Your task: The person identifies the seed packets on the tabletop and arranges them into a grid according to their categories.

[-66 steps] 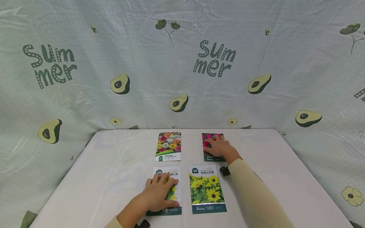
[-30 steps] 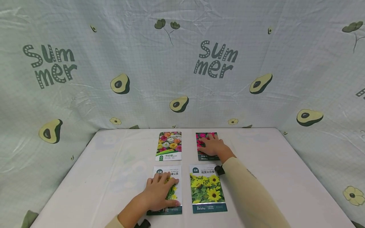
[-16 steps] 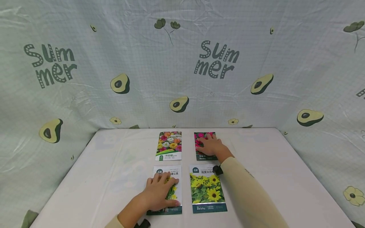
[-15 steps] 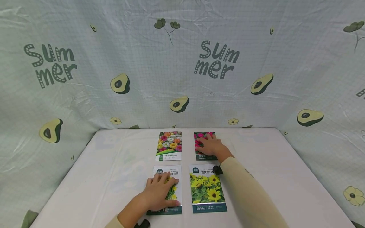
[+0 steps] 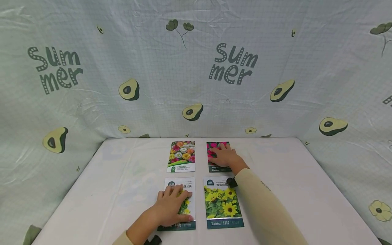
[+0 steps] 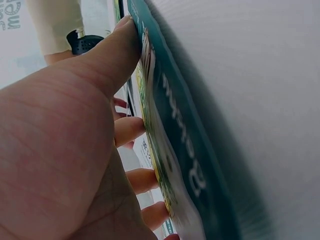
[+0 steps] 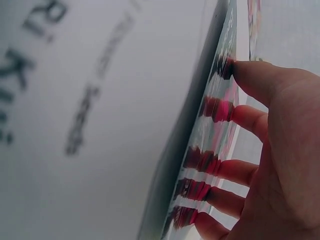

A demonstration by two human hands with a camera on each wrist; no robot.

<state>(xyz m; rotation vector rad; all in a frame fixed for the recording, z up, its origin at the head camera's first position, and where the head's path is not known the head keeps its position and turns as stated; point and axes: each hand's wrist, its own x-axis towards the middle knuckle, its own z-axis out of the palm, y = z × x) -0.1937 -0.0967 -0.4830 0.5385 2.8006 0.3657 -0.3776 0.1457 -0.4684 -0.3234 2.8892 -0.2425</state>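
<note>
Four fingertips and the thumb of my left hand (image 5: 168,208) rest on the near-left seed packet (image 5: 189,183), spread over its yellow-flower picture. In the left wrist view, the thumb lies by the dark green lower band (image 6: 175,110) of that packet. Farther back on the right, my right hand (image 5: 226,157) touches a seed packet with pink flowers (image 5: 213,145), covering much of its front. Seen from the right wrist, the spread fingertips press on its glossy face (image 7: 207,135). Both packets lie flat.
A sunflower seed packet (image 5: 222,204) lies near right, its top corner behind the right wrist's black camera (image 5: 231,182). A packet with multicoloured flowers (image 5: 181,156) lies back left. Behind the white table (image 5: 85,194) hangs a cloth (image 5: 159,68) printed with avocados.
My right hand has slid the pink-flower seed packet leftward, closer to the multicoloured one. My left hand stays in place on its packet.
</note>
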